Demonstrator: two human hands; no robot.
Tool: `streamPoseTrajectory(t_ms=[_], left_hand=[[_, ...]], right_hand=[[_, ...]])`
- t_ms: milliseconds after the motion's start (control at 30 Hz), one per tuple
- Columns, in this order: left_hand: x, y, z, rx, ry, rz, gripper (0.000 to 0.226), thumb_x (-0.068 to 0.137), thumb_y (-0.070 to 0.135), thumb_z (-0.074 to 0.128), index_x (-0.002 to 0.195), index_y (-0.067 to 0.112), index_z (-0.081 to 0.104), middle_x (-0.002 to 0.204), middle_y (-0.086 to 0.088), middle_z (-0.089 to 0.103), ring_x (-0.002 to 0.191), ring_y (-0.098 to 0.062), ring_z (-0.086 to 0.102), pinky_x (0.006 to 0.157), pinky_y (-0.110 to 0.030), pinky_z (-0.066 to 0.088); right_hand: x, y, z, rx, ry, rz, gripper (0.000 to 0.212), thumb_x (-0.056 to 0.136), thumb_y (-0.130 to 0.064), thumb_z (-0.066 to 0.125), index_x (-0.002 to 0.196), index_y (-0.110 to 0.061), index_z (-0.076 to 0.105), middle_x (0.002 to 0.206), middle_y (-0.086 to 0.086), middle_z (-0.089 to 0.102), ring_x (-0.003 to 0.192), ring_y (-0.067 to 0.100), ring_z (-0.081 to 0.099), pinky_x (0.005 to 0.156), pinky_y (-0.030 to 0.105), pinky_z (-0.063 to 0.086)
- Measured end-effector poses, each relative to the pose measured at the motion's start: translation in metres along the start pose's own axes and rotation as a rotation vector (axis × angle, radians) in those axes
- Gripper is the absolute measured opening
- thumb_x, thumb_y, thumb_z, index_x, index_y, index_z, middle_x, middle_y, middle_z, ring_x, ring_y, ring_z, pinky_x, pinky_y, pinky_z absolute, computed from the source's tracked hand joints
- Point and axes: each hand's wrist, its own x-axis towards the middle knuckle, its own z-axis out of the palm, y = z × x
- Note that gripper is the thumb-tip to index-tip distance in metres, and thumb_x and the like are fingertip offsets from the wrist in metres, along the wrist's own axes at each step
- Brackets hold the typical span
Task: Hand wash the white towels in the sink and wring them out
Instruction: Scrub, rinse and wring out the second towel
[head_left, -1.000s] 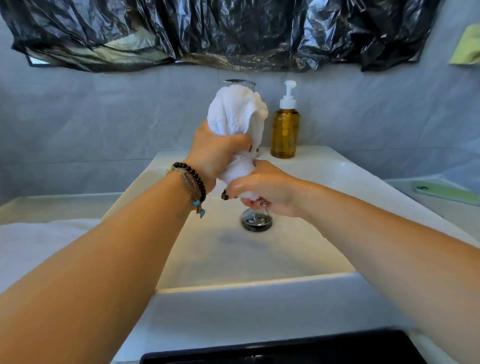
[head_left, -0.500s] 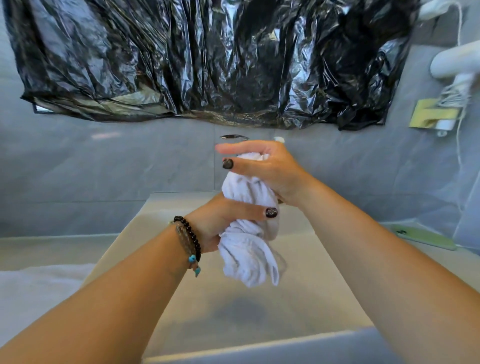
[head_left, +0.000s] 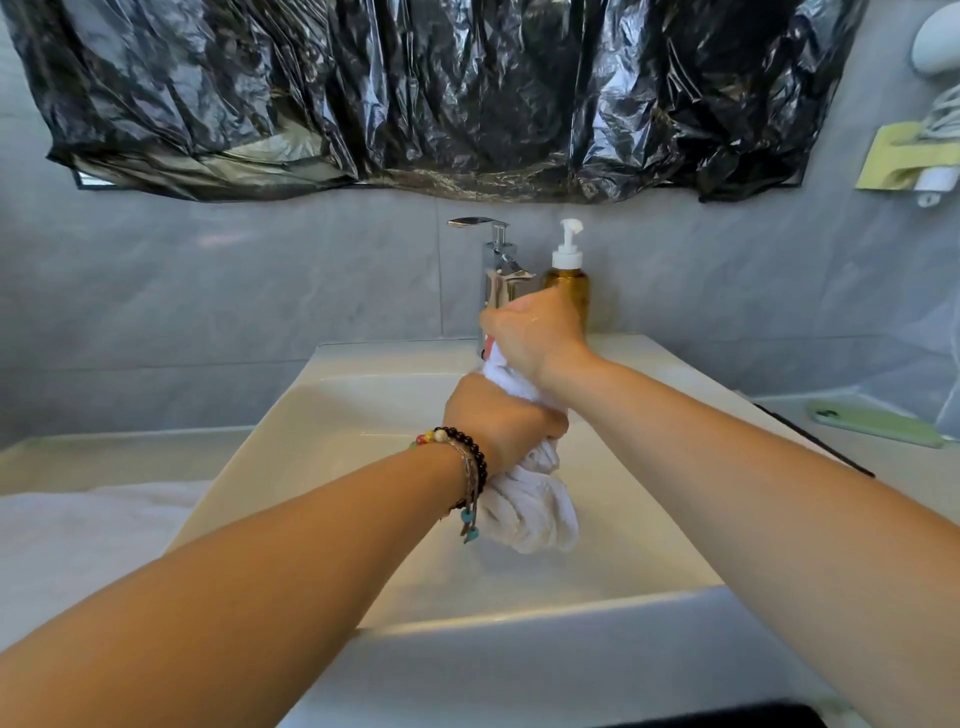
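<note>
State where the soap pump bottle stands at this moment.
In the head view, the amber soap pump bottle stands on the back ledge of the sink, just right of the chrome tap, partly hidden behind the right hand.

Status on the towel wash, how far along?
Washing of this piece looks finished. In hand: left hand and right hand both grip one twisted white towel above the sink, mid-wring. Left: finish wringing; white cloth on the left counter may need washing, state unclear.

1. Black plastic sheeting – crinkled, spanning the frame's top.
2. Amber pump bottle at centre, just right of the chrome faucet.
3. Green phone – lying flat, right edge.
</note>
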Motion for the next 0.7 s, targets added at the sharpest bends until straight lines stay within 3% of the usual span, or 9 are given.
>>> streamPoseTrajectory(t_ms=[100,167,267,333,467,567,700], left_hand=[[-0.001,0.001,0.002,0.119,0.002,-0.006,0.037,0.079,0.02,0.071,0.109,0.022,0.05,0.063,0.01,0.052,0.053,-0.001,0.048,0.044,-0.016,0.035],[-0.002,0.0,-0.001,0.15,0.019,-0.014,0.039,0.078,0.019,0.071,0.112,0.021,0.053,0.065,0.008,0.052,0.057,-0.005,0.05,0.046,-0.018,0.037],[-0.007,-0.003,-0.008,0.176,0.061,-0.01,0.014,0.079,0.019,0.067,0.08,0.022,0.053,0.064,0.004,0.053,0.057,-0.012,0.051,0.047,-0.021,0.038],[-0.01,-0.002,-0.015,0.175,0.08,0.001,0.021,0.083,0.016,0.062,0.07,0.023,0.046,0.063,0.003,0.051,0.058,-0.014,0.049,0.048,-0.023,0.036],[-0.01,0.006,-0.028,0.022,0.094,-0.029,0.016,0.076,0.019,0.071,0.073,0.02,0.055,0.068,0.001,0.061,0.062,-0.017,0.059,0.056,-0.025,0.048],[-0.007,0.007,-0.037,-0.208,0.023,-0.071,0.025,0.068,0.019,0.082,0.088,0.015,0.067,0.086,-0.004,0.072,0.08,-0.019,0.069,0.076,-0.035,0.059],[0.001,0.0,-0.043,-0.342,-0.059,-0.179,0.037,0.064,0.022,0.087,0.095,0.016,0.068,0.09,-0.005,0.075,0.083,-0.02,0.072,0.079,-0.035,0.06]], right_hand=[[-0.001,0.0,0.005,0.004,0.023,0.116,0.039,0.083,-0.005,0.052,0.051,-0.017,0.035,0.042,-0.007,0.029,0.051,0.018,0.027,0.046,0.02,0.025],[-0.001,0.001,0.01,-0.036,0.072,0.108,0.038,0.081,-0.002,0.051,0.051,-0.016,0.032,0.045,-0.004,0.028,0.052,0.018,0.025,0.047,0.022,0.022],[-0.006,-0.005,0.017,-0.128,0.086,0.067,0.015,0.081,-0.015,0.058,0.066,-0.012,0.054,0.067,0.002,0.052,0.063,0.02,0.047,0.054,0.025,0.041],[-0.007,-0.014,0.02,-0.137,0.073,0.049,0.008,0.081,-0.02,0.059,0.08,-0.013,0.059,0.082,0.004,0.058,0.073,0.02,0.053,0.061,0.026,0.047],[-0.002,-0.034,0.014,-0.206,0.009,-0.005,0.021,0.085,-0.022,0.058,0.066,-0.016,0.051,0.068,0.0,0.049,0.066,0.017,0.048,0.052,0.021,0.038],[0.006,-0.041,0.003,-0.167,-0.042,-0.039,0.034,0.086,-0.026,0.056,0.056,-0.013,0.049,0.058,0.002,0.049,0.06,0.018,0.044,0.054,0.027,0.036],[0.034,-0.043,-0.012,-0.193,0.218,-0.336,0.024,0.082,-0.031,0.062,0.069,-0.012,0.059,0.068,0.005,0.064,0.068,0.02,0.06,0.066,0.03,0.05]])
